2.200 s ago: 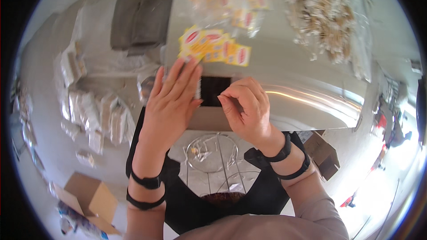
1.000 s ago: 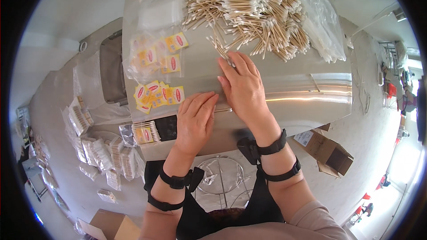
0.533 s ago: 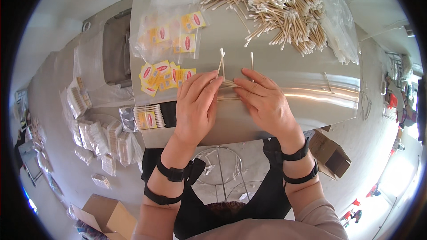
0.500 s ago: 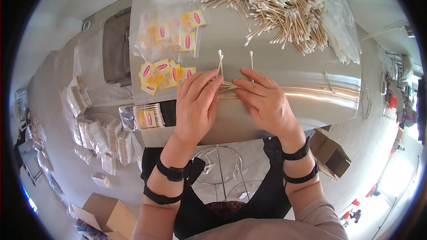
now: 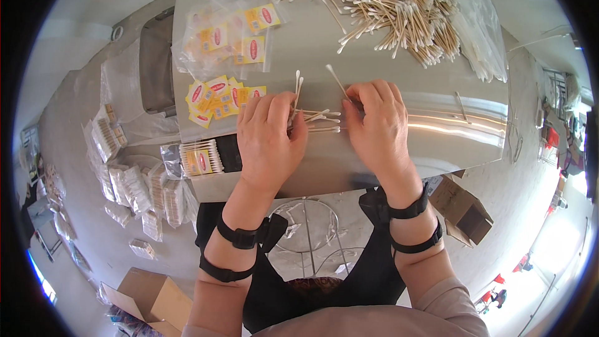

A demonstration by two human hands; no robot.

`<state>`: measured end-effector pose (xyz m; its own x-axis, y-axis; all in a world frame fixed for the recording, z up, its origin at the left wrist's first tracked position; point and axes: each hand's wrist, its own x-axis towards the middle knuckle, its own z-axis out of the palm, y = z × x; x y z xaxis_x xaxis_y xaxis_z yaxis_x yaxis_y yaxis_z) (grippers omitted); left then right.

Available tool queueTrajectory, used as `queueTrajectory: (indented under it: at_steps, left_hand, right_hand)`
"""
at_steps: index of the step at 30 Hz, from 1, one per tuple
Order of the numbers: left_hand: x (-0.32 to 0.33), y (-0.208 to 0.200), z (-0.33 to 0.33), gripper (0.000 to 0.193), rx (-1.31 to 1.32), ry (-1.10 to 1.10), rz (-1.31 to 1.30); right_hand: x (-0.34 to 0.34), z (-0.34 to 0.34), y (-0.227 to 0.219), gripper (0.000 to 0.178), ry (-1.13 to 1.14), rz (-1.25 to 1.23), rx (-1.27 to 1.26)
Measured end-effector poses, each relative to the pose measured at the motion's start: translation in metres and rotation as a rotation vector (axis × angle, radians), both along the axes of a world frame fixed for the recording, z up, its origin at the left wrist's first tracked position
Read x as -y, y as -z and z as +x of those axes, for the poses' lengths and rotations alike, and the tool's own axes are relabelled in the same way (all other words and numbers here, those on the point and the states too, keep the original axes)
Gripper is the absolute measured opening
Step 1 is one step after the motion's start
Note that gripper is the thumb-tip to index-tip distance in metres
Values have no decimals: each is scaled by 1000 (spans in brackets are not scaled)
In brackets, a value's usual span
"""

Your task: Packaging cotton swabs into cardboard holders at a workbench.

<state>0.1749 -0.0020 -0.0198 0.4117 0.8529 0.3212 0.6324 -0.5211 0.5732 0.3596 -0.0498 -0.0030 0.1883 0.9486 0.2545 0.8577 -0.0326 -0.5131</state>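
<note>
My left hand (image 5: 268, 134) is closed in a pinch around cotton swabs (image 5: 298, 87), two of whose white tips stand up past the fingertips. A single cotton swab (image 5: 337, 80) leans to the left out of my right hand (image 5: 380, 122), whose thumb and fingers are pressed together on it. Between the hands, several loose swabs (image 5: 321, 116) lie crosswise on the metal tabletop (image 5: 324, 165), their left ends hidden by my left hand. Left of that hand is a clear packet of swabs (image 5: 201, 156) with a yellow label, beside a black item (image 5: 231, 153).
A large heap of swabs (image 5: 399, 6) covers the far right, next to a clear plastic bag (image 5: 474, 31). Yellow cards (image 5: 218, 98) and clear bags with cards (image 5: 228, 37) are at left. One stray swab (image 5: 462, 107) lies right. Cardboard boxes (image 5: 462, 209) stand on the floor.
My hands have moved apart, the right one away from the loose swabs. The right hand's swab has gone from upright to leaning left. More of the loose swabs now shows.
</note>
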Motion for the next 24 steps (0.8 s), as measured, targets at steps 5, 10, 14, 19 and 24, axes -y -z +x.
queueTrajectory:
  at_steps: [5,10,14,19,24]
  left_hand:
    - [3,-1,-5,27,24,56,-43]
    - [1,0,-11,24,71,126,-87]
    - [-2,-2,-10,20,53,148,-54]
    - [-4,0,-12,16,85,173,-43]
    - [-5,-3,-13,17,197,168,-79]
  right_hand:
    - [1,3,5,17,-47,30,-19]
    - [0,5,6,13,-80,37,-49]
    - [-1,12,5,13,-19,35,-18]
    - [-2,9,4,14,-13,22,-4]
    - [-3,7,7,17,-43,43,-38]
